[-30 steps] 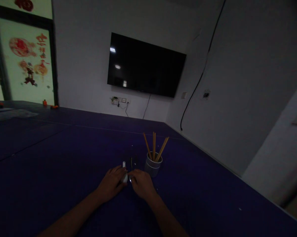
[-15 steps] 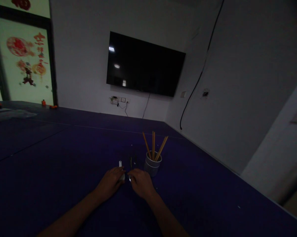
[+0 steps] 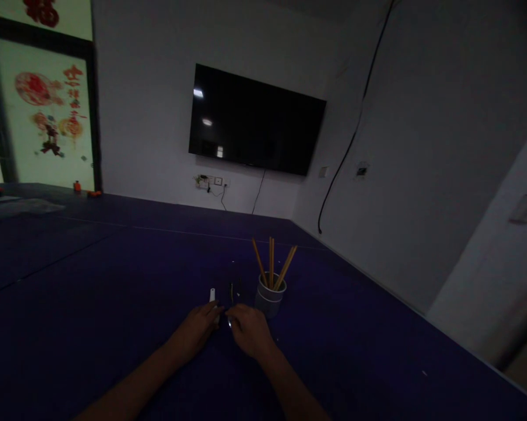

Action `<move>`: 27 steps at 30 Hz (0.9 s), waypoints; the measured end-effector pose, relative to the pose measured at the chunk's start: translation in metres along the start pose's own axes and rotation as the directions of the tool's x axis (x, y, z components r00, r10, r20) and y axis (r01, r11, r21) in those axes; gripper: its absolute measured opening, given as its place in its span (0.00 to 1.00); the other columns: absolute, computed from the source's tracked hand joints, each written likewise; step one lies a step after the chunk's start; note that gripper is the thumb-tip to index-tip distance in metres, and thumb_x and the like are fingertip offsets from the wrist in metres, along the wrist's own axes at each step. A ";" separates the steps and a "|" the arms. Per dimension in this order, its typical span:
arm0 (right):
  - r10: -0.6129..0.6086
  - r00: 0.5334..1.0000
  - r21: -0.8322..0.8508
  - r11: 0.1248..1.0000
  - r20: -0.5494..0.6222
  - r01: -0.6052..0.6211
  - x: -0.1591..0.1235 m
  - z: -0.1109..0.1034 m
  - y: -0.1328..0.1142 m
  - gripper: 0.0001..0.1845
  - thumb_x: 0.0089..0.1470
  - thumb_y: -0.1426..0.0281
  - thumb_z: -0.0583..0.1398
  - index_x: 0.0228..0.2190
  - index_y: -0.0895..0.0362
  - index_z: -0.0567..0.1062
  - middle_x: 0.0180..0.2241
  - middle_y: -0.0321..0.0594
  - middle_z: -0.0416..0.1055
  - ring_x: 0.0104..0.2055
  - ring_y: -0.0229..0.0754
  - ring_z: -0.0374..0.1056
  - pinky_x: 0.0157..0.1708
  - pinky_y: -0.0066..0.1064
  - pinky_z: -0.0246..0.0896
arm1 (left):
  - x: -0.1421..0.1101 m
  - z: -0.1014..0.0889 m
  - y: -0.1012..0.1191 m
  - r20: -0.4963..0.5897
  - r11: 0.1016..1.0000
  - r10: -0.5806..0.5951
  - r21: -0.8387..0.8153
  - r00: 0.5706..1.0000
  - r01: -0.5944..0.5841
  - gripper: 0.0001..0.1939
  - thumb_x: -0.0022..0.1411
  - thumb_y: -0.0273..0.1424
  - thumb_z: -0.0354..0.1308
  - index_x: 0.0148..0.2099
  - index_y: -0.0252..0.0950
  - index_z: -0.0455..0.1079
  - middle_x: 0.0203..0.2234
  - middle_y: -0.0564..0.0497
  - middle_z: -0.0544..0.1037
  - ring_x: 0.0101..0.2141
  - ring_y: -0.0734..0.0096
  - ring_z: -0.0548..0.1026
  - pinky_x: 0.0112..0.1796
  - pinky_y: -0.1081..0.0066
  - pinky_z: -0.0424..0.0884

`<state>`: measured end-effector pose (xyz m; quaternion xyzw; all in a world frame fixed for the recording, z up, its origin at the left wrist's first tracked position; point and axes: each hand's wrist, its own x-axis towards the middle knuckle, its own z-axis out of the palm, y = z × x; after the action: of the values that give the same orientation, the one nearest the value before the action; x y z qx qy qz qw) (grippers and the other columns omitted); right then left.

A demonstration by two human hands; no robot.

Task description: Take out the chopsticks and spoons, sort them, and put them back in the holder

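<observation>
My left hand [image 3: 197, 328] is closed over a white utensil, low on the dark blue tabletop [image 3: 158, 275]. The white handle [image 3: 212, 295], with a small hole near its tip, sticks out beyond the fingers; the other end is mostly covered. Just to the right, my right hand [image 3: 250, 328] pinches a small shiny metal piece [image 3: 229, 322], whose kind I cannot make out. A grey cup [image 3: 268, 303] stands upright beside that hand, with several wooden chopsticks [image 3: 272, 263] leaning in it. Beyond the fingers lies a thin dark item [image 3: 231, 292], too dim to name.
Small white scraps [image 3: 424, 373] are scattered on the table. At the far left lie a clear plastic sheet [image 3: 24, 207] and small orange objects [image 3: 77, 186]. A television [image 3: 257, 120] hangs on the wall, and a black cable [image 3: 344, 155] runs down the right wall.
The view has tilted up slightly, so everything sits a little lower. The white handle appears slightly turned. Both hands stay in nearly the same place.
</observation>
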<state>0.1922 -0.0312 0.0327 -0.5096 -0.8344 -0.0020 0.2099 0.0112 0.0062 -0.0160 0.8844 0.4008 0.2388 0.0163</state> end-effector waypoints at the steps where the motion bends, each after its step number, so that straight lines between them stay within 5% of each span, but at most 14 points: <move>1: 0.002 1.000 0.002 1.000 -0.004 -0.002 0.000 0.000 0.000 0.19 0.55 0.77 0.50 0.41 0.54 0.76 0.40 0.40 0.75 0.41 0.40 0.71 0.42 0.28 0.62 | 0.000 0.003 -0.002 -0.011 1.000 0.010 -0.022 1.000 -0.010 0.25 0.59 0.21 0.49 0.59 0.39 0.62 0.56 0.42 0.67 0.53 0.60 0.69 0.52 0.58 0.67; 9: 0.014 0.999 0.033 0.999 -0.052 -0.013 0.000 0.001 0.000 0.21 0.55 0.77 0.50 0.47 0.54 0.73 0.41 0.41 0.75 0.42 0.41 0.71 0.43 0.29 0.62 | 0.001 0.006 -0.004 -0.166 0.981 0.133 -0.122 0.977 -0.154 0.37 0.58 0.16 0.44 0.67 0.44 0.45 0.59 0.44 0.63 0.57 0.64 0.63 0.54 0.57 0.64; 17: 0.185 0.952 0.091 0.982 -0.245 -0.167 0.002 0.001 0.004 0.36 0.55 0.79 0.49 0.63 0.48 0.50 0.49 0.41 0.70 0.46 0.42 0.70 0.42 0.31 0.65 | -0.002 -0.014 0.013 -0.193 0.927 0.311 -0.153 0.931 -0.342 0.34 0.65 0.22 0.46 0.68 0.48 0.37 0.62 0.47 0.58 0.60 0.62 0.59 0.55 0.59 0.64; 22: 0.231 0.876 0.129 0.973 -0.424 -0.194 0.004 -0.002 0.008 0.28 0.59 0.75 0.47 0.60 0.48 0.58 0.55 0.43 0.63 0.52 0.44 0.65 0.45 0.34 0.65 | -0.009 -0.014 0.020 -0.109 0.906 0.332 -0.240 0.937 -0.349 0.27 0.67 0.26 0.45 0.66 0.46 0.48 0.64 0.49 0.53 0.62 0.62 0.54 0.57 0.57 0.61; 27: 0.181 0.811 0.190 0.978 -0.557 -0.087 0.002 -0.001 0.013 0.23 0.60 0.74 0.46 0.54 0.51 0.67 0.56 0.44 0.62 0.57 0.44 0.60 0.52 0.39 0.60 | -0.011 -0.020 0.032 -0.038 0.897 0.275 -0.350 0.961 -0.270 0.22 0.69 0.32 0.42 0.63 0.48 0.55 0.64 0.53 0.53 0.61 0.64 0.56 0.56 0.59 0.62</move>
<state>0.2026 -0.0231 0.0318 -0.5252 -0.6926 -0.0748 0.4888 0.0187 -0.0268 0.0039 0.9159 0.2239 0.3008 0.1431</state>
